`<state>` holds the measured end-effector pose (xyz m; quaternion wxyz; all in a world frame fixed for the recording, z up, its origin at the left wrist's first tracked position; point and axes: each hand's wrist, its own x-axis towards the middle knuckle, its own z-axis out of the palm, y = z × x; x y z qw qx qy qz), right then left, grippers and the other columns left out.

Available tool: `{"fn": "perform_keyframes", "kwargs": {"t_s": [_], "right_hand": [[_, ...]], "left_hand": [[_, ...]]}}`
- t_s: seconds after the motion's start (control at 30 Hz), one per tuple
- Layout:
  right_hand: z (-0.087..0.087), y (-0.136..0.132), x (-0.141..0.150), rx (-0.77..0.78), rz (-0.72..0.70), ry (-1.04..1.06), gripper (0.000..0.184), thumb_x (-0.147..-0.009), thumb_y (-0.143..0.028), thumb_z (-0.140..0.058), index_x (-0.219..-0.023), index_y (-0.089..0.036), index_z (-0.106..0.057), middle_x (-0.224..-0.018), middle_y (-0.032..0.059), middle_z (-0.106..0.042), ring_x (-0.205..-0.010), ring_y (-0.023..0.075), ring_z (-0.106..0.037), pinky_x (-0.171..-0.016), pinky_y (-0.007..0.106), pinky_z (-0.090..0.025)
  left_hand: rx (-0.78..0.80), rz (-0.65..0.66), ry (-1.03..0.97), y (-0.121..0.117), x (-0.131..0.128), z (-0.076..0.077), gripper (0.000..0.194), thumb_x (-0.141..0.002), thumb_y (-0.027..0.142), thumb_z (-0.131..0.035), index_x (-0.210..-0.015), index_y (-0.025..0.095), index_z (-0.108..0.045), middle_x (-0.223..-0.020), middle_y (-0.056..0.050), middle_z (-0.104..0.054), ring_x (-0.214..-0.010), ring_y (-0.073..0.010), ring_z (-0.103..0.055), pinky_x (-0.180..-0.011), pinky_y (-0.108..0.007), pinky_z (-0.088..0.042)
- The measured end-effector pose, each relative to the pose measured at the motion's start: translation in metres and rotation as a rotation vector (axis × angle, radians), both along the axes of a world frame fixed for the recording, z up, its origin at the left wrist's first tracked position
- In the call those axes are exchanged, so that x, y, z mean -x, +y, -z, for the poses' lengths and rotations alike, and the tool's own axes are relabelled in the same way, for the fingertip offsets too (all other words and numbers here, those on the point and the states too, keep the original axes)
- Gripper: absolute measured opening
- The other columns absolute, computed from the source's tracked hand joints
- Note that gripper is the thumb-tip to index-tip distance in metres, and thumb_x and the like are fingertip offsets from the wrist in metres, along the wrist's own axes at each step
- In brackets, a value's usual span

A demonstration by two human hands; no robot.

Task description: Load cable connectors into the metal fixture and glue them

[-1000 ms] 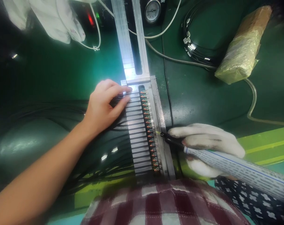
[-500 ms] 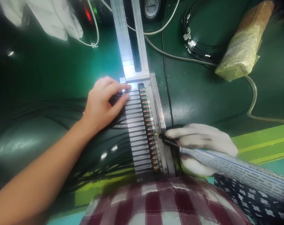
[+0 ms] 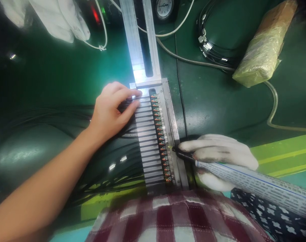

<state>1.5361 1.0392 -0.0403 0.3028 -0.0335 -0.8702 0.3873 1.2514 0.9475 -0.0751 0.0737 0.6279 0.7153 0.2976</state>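
Observation:
My bare left hand (image 3: 109,112) rests on the upper left of a metal fixture (image 3: 153,137), fingers curled and pressing black cables (image 3: 67,117) into its slots. A column of small red-tipped connectors (image 3: 161,137) runs down the fixture. My right hand (image 3: 218,156), in a soiled white glove, pinches a pen-like dispensing tool (image 3: 185,154) with a white patterned barrel. The tool's yellowish tip touches a connector in the lower half of the column.
A long metal rail (image 3: 140,40) runs away from the fixture toward a pressure gauge (image 3: 164,7). A wrapped yellowish block (image 3: 265,45) lies at the right, coiled black cables (image 3: 213,43) beside it, white cloth (image 3: 59,18) at the upper left. Checked fabric (image 3: 175,218) covers the near edge.
The tool tip has moved slightly down the connector column. My left hand has stayed in place on the cables.

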Motion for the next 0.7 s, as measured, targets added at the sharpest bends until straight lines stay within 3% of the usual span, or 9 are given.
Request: {"fn": "perform_keyframes", "kwargs": {"t_s": [0.7], "right_hand": [[0.0002,0.0013,0.0017,-0.003,0.008,0.010,0.008,-0.086,-0.015,-0.067,-0.094,-0.014,-0.064,-0.094,0.0133,-0.077,-0.087,0.0230,-0.076,-0.066,0.030,-0.064]], "left_hand": [[0.015,-0.017,-0.011,0.0008,-0.0024,-0.0026,0.019,-0.094,0.033,-0.056,-0.108,0.036,-0.068,-0.096,-0.003,-0.065,-0.095,-0.0249,-0.060,-0.087,-0.047,-0.051]]}}
